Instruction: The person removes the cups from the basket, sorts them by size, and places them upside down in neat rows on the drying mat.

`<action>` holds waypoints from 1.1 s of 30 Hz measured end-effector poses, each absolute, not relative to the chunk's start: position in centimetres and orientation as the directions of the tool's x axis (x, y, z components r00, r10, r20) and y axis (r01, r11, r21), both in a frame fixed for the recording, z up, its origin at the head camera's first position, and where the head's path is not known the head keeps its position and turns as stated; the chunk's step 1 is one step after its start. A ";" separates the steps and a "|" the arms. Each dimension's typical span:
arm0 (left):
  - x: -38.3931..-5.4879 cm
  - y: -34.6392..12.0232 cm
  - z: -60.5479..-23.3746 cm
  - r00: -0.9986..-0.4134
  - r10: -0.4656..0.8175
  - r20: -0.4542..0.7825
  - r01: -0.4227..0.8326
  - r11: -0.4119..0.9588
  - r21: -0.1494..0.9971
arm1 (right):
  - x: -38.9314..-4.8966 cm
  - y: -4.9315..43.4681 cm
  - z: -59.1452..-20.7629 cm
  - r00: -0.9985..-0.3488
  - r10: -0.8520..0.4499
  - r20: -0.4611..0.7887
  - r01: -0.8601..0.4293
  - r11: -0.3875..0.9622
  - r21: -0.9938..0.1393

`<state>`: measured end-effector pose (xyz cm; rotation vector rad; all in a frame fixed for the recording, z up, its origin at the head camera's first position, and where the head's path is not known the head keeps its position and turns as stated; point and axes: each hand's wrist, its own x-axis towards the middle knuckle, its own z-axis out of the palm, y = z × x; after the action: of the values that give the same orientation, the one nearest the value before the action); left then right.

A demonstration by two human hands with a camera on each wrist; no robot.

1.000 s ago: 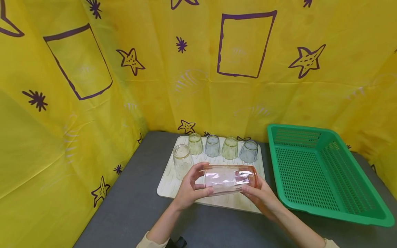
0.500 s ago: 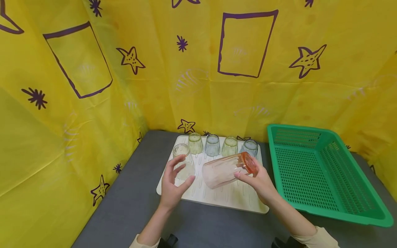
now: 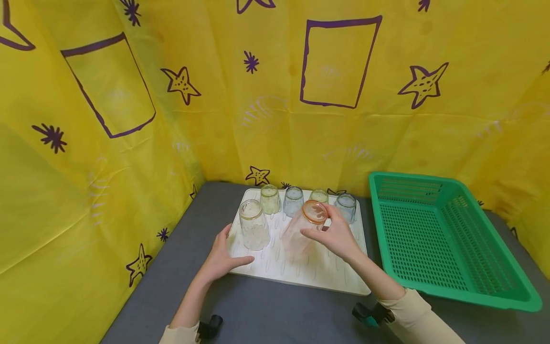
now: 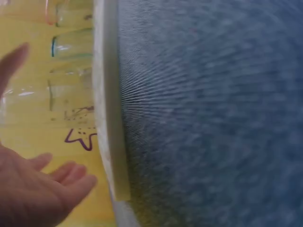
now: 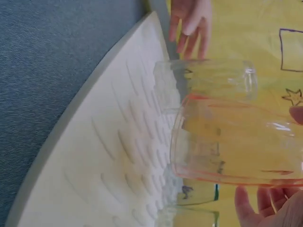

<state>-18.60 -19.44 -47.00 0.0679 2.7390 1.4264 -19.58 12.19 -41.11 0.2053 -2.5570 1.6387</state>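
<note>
My right hand [image 3: 337, 236] grips a tall orange-pink glass [image 3: 301, 239] near its base, which points up. In the right wrist view the pink glass [image 5: 236, 142] has its mouth toward the white ridged drying tray [image 5: 90, 170]; a narrow gap seems to separate them. A tall clear glass [image 3: 254, 231] stands upside down on the tray [image 3: 343, 279], left of the pink one. My left hand [image 3: 221, 258] is beside the tray's left front edge, thumb and fingers spread, holding nothing. The left wrist view shows that hand [image 4: 47, 194] with its fingers apart from the glasses.
Along the tray's back edge stand small glasses: a green one [image 3: 270, 199], a blue one [image 3: 293, 202], another green one [image 3: 319, 195] partly hidden, and another blue one [image 3: 345, 208]. A green plastic basket [image 3: 455, 295] sits to the right. Yellow patterned cloth [image 3: 258, 143] hangs behind.
Both hands held the pink glass sideways; the left let go and moved left and down to the tray's edge. The right turned the glass mouth down over the tray.
</note>
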 end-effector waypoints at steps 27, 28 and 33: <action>-18.0 -19.9 -48.5 -0.996 0.083 -0.032 0.033 0.677 0.735 | -22.3 9.1 -43.5 -0.956 -0.105 0.275 -0.289 0.511 -0.809; -18.0 -20.0 -48.6 -0.996 0.085 -0.028 0.037 0.679 0.734 | -22.4 9.1 -43.6 -0.955 -0.107 0.278 -0.293 0.513 -0.807; -18.1 -20.0 -48.6 -0.996 0.093 -0.018 0.050 0.673 0.738 | -22.5 9.0 -43.6 -0.956 -0.118 0.267 -0.289 0.516 -0.806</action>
<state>-18.06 -20.02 -48.64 0.1202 2.8238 1.2436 -22.46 9.00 -43.62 0.3501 -2.5759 1.4208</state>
